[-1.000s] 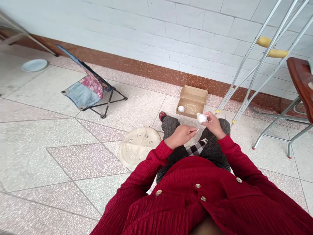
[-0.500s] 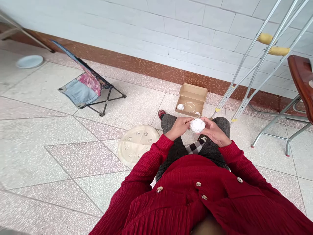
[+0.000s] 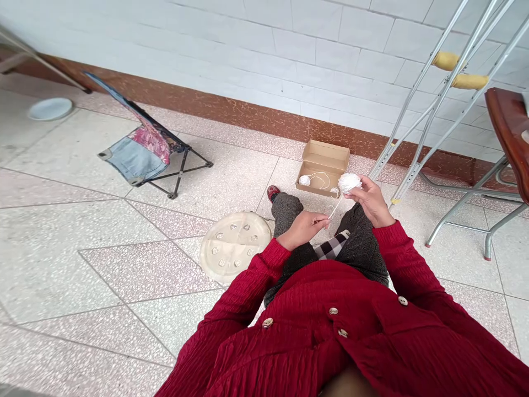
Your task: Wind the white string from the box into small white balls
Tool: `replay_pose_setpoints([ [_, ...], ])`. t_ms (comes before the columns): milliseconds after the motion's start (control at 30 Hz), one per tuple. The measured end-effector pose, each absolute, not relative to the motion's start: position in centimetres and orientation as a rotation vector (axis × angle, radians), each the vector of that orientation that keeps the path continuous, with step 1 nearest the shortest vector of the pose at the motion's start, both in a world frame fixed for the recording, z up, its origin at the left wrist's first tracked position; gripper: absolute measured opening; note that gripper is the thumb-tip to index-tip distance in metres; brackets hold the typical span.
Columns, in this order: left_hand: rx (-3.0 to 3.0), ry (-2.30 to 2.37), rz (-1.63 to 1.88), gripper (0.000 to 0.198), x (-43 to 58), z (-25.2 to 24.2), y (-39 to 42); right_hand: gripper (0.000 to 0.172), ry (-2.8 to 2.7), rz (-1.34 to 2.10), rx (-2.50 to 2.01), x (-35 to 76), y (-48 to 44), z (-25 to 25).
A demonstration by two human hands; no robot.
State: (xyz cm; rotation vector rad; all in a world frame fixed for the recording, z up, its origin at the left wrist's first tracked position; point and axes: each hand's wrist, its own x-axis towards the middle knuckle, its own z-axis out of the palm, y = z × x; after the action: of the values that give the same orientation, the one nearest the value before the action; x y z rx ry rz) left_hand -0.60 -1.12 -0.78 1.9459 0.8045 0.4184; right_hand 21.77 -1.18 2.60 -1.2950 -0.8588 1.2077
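I have the white yarn ball [image 3: 349, 183] just right of the frame's centre, held up at the fingertips of the right hand [image 3: 371, 203]. That grip is curled around the ball's right and lower side, thumb against fingers with the ball between them. Lower and to its left, the left hand [image 3: 304, 227] has its grip pressed together, pinching a thin white strand [image 3: 336, 209] that slants up towards the ball.

I judge the ball very light and soft: it should give under pressure and never break, though squeezing hard could flatten the windings or let loops slip off. I would cradle it from the side with 2 or 3 fingertips, leaving the strand's exit free. The strand looks limp and fine, so I'd take it in a tight pinch near the ball; held far out, it may sag or snag.

Behind, the cardboard box [image 3: 327, 155] sits on the floor with its lid raised, holding 1 smaller white ball [image 3: 305, 180] at its left end.
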Motion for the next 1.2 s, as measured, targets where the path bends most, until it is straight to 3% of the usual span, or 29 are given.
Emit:
replay_pose_setpoints([
  [200, 2.313, 0.736, 0.512, 0.031, -1.3, 0.3, 0.5, 0.047, -1.357, 0.741, -1.78, 21.8, -2.5, -2.2],
  [267, 2.391, 0.724, 0.553, 0.028, -1.3, 0.5, 1.4, 0.047, -1.394, 0.899, -1.765, 21.0, -3.9, -3.0],
  [433, 2.284, 0.7, 0.599, 0.026, -0.2, -0.3, 2.5, 0.051, -1.051, 1.737, -1.313, 19.1, -6.9, -1.3],
  [533, 1.999, 0.762, 0.613, 0.031, 0.9, -1.8, 1.8, 0.053, -0.783, 1.834, -1.172, 18.9, -7.4, 1.2],
  [833, 1.734, 0.653, 0.395, 0.041, 0.2, -2.4, -1.9, 0.031, -0.618, 1.418, -1.253, 22.0, -5.0, 3.2],
  [1200, 2.079, 0.705, 0.236, 0.038, 0.3, -0.4, -1.8, 0.038, -0.861, 0.937, -1.506, 20.9, -1.7, -0.6],
])
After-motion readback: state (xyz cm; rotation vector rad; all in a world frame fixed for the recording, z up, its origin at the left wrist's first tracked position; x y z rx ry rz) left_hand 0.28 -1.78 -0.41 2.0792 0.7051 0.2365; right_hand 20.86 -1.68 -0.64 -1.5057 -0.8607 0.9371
